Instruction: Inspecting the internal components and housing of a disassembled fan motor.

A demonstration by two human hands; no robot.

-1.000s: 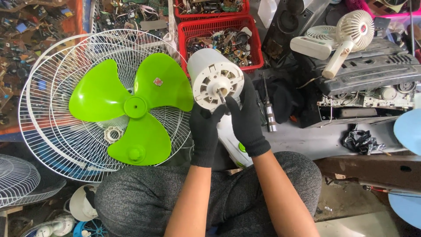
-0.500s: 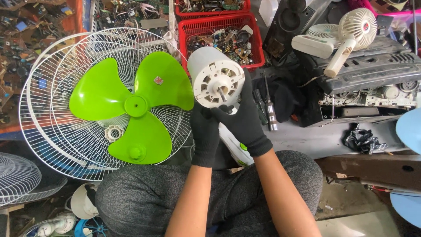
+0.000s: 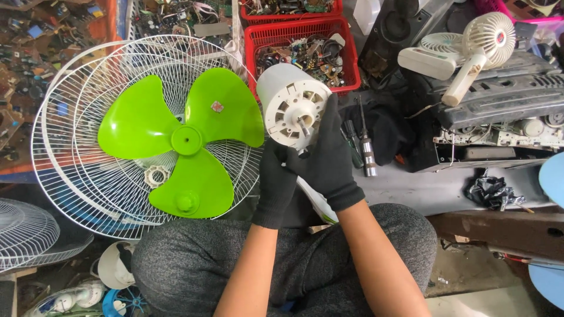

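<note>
Tilted slightly since before, white fan motor housing gripped by both gloved hands beside green blade; could slip.

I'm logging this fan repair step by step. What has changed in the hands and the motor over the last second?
Little. The white fan motor housing has tilted slightly, its shaft face now turned a bit more toward the camera. The right hand has crept up along its right side; the left hand keeps its grip below. Nothing was let go. The green fan blade on the white wire guard and the red basket stayed put.
</note>
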